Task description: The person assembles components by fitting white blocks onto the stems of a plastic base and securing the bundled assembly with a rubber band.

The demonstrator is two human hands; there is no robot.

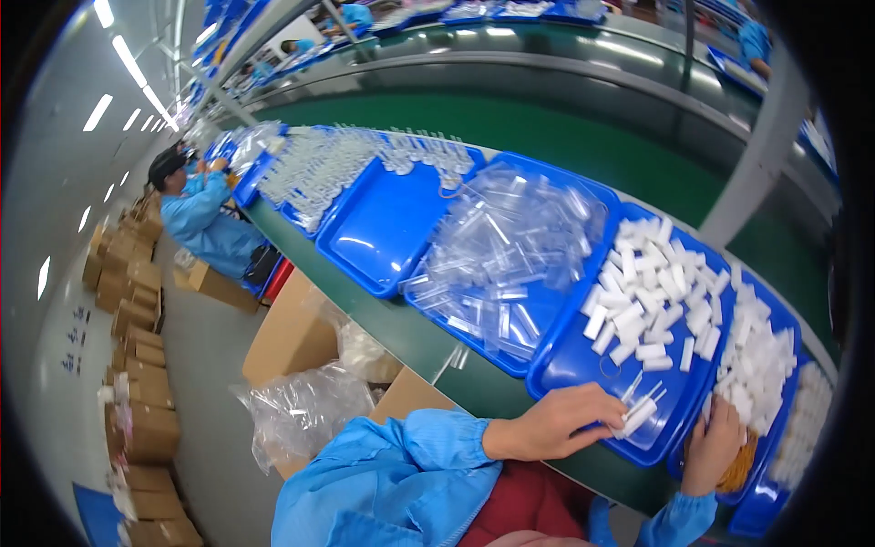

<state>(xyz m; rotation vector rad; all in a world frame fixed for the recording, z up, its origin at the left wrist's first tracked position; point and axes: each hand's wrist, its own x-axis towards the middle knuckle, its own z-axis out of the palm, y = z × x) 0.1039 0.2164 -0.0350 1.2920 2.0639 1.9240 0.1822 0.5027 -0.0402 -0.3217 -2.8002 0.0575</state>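
My left hand (567, 421) is closed, thumb and fingertips pinching a small bunch of white cylindrical pieces (640, 415) with thin clear rods sticking out of them. It holds them over the near end of a blue tray (563, 372) of loose white cylinders (649, 290). To its right, my right hand (715, 448) reaches into another tray, its fingers curled at the edge of a heap of whitish, translucent small parts (755, 351). Its fingertips are partly lost among those parts. Beside that hand lies a bundle of orange-yellow bands (740, 463).
A tray of clear plastic tubes (519, 237), a blue tray (378, 232) and racks of small clear parts (319, 169) line the green bench leftward. An open carton (290, 324) with plastic bags (310, 410) stands by my left arm. A grey post (756, 155) rises behind; a co-worker (210, 219) sits left.
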